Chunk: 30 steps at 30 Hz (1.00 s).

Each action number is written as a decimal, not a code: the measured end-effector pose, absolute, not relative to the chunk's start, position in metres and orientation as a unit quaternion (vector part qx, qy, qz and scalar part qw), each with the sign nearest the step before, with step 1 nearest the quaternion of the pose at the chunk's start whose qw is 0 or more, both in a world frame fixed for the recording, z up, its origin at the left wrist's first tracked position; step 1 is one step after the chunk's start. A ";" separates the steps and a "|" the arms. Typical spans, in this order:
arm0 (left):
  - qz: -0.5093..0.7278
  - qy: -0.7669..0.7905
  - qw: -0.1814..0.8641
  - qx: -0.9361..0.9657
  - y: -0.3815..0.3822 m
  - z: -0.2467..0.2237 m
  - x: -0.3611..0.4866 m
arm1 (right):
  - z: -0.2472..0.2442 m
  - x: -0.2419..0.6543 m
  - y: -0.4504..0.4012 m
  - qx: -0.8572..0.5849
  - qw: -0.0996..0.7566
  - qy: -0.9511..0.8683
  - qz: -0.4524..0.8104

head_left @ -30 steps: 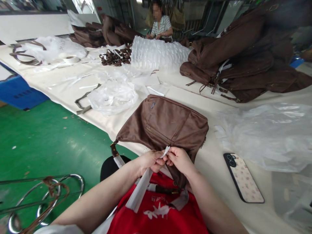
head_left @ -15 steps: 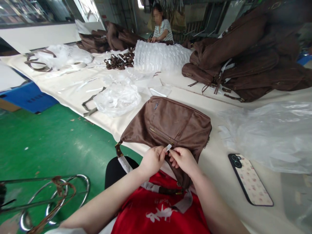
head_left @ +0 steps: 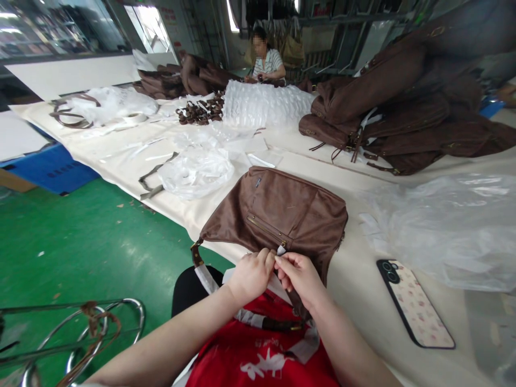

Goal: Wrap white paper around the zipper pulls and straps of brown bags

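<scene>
A brown leather bag (head_left: 282,201) lies at the near edge of the table, its strap (head_left: 206,279) with pale wrapping hanging over my lap. Near the end of the bag's front zipper is a small white strip (head_left: 281,250) by the zipper pull. My left hand (head_left: 255,271) is closed just below it, fingertips pressed together. Touching it or nearly so, my right hand (head_left: 297,271) is in a pinch at the same spot. Whatever small piece sits between the fingers is hidden.
A phone (head_left: 417,303) lies right of the bag on the cream table (head_left: 346,301). Clear plastic bags (head_left: 451,231) are at the right, another (head_left: 197,172) beyond the bag. Brown bags (head_left: 387,118) are piled at the back right. A person (head_left: 268,62) sits across the table.
Both hands have moved slightly down, and the white strip now shows above the fingers, beside the zipper end. The view has tilted up a little. The person's hands across the table have risen.
</scene>
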<state>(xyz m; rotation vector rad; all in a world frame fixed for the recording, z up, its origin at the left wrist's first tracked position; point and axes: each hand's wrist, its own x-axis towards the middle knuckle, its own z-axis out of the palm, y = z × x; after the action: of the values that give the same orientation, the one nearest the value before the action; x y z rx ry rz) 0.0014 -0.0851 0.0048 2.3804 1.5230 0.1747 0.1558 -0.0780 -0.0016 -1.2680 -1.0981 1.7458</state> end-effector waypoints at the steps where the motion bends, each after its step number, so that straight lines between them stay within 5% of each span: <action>1: 0.071 0.529 0.165 0.829 -0.086 0.003 0.001 | -0.002 0.156 -0.079 -0.484 0.364 -0.413 0.680; 10: 0.249 0.568 0.349 0.702 -0.085 0.009 0.000 | -0.010 0.154 -0.080 -0.482 0.375 -0.404 0.681; 15: 0.348 0.526 0.609 0.481 -0.080 0.012 0.005 | -0.011 0.154 -0.081 -0.499 0.368 -0.411 0.668; 18: 0.333 0.485 0.737 0.332 -0.077 0.012 0.005 | -0.011 0.154 -0.082 -0.502 0.367 -0.421 0.660; 30: 0.190 0.357 0.898 0.172 -0.062 0.023 -0.013 | -0.018 0.155 -0.080 -0.501 0.371 -0.422 0.659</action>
<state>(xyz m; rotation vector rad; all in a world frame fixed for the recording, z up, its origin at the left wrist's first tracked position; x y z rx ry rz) -0.0134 -0.0617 0.0232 0.3563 0.7388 0.3939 0.1547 -0.0799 -0.0179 -1.2840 -1.0828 1.6889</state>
